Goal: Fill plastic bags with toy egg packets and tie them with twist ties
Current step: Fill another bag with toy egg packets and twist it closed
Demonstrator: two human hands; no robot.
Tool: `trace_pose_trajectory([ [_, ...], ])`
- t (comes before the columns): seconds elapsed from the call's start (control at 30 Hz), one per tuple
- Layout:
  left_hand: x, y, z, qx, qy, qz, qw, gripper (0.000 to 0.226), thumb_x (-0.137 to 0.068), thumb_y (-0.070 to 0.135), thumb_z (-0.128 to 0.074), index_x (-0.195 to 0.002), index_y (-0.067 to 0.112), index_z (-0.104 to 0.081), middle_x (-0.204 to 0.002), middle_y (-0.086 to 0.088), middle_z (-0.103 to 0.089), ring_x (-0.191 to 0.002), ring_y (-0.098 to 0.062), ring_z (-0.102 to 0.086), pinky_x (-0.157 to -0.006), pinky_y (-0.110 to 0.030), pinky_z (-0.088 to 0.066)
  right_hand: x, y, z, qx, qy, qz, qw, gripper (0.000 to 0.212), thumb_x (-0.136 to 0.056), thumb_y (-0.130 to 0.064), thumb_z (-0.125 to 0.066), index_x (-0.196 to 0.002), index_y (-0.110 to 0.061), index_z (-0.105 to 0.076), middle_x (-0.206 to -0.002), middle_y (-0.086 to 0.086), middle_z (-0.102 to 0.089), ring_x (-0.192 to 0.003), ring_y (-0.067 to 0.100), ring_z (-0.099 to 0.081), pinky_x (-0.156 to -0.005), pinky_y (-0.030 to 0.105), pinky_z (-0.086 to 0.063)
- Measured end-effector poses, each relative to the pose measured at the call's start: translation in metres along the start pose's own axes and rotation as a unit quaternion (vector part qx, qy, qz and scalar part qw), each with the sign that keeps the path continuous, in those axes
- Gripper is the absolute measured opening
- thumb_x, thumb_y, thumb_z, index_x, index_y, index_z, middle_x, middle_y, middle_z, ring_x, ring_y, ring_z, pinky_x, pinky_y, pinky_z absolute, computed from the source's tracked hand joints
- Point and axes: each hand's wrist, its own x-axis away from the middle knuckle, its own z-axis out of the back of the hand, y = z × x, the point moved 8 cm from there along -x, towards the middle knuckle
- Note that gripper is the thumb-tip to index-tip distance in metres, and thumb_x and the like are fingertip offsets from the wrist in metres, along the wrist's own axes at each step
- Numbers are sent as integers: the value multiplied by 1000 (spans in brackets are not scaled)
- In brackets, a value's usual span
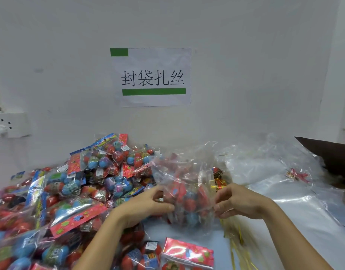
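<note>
Hands work on either side of the bag point(187, 184), which stands upright on the surface point(296, 230) just right of the big packet pile point(70, 188). My left hand point(146, 205) curls its fingers and thumb round the bag's left wall; my right hand point(237, 201) pinches the film on the right side. Red and blue egg packets already sit inside, and the loose top stands tall and crumpled above them.

As I judge it, the step in hand is settling the load and gathering the neck. To do that well I'd keep the packets low and packed together, then run both hands up the film so the slack bunches into one tight neck with no card header caught in it. The ties point(236, 238) lie touching the bag's right foot, under my right wrist, so the right hand can reach one while the left keeps the neck pinched. A red packet point(187, 254) lies flat in front, near my arms. I cannot tell whether it is meant for this bag.

On the wall a sign point(152, 76) reads "封袋扎丝" in black, with green bars above and below. Print on the packet headers and small white labels is too blurred to read. Spare bags point(265, 164) lie heaped to the right.
</note>
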Motion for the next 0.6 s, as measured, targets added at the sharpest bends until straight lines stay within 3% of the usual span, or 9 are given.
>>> trace_pose_trajectory([
  [0.07,-2,1,-5,-62,-14,-9,998,63,-73,35,-84,-129,34,-55,-117,13,-72,-110,-5,-66,-100,-29,-51,0,2,-2,-15,-5,-10,1000,20,-91,2,-67,-110,-1,-68,-106,19,-74,-96,31,-74,-86,39,-59],
  [0.13,-5,4,-2,-107,13,-18,994,53,-76,39,-84,-120,38,-55,-103,21,-74,-96,1,-69,-86,-17,-51,-2,-1,-5,-19,-5,-5,1000,28,-89,-4,-72,-116,-1,-65,-110,18,-74,-99,31,-73,-88,41,-59],
  [0.2,-6,8,-2,-129,27,-39,991,40,-79,37,-81,-109,37,-55,-90,23,-74,-83,3,-69,-73,-11,-48,-3,-7,-9,19,0,14,1000,21,-88,-5,-73,-109,-2,-69,-103,14,-76,-94,25,-74,-88,40,-58],
  [0.3,-5,18,2,-164,56,-67,983,24,-79,35,-73,-98,32,-59,-77,16,-64,-68,0,-57,-66,-17,-46,-5,-13,-9,68,31,40,996,12,-86,3,-69,-86,-8,-74,-86,7,-77,-78,14,-73,-77,29,-59],
  [0.4,-5,22,4,-195,67,-65,976,28,-87,32,-69,-113,30,-60,-101,3,-69,-81,-1,-59,-76,-19,-48,-5,-18,-10,66,61,60,994,23,-83,8,-69,-70,-10,-75,-74,4,-74,-67,9,-70,-66,21,-56],
  [0.5,0,18,5,-178,39,-32,983,56,-85,37,-76,-135,35,-50,-127,17,-61,-108,5,-58,-87,-12,-46,-3,-13,-7,67,53,48,995,19,-86,6,-68,-74,-7,-75,-76,6,-72,-71,10,-70,-72,24,-58],
  [0.6,7,16,10,-90,-8,-26,996,62,-81,43,-80,-133,42,-48,-131,26,-56,-117,9,-54,-91,-11,-46,0,-5,4,39,39,22,998,11,-90,0,-68,-91,-8,-75,-85,6,-74,-81,16,-73,-83,34,-58],
])
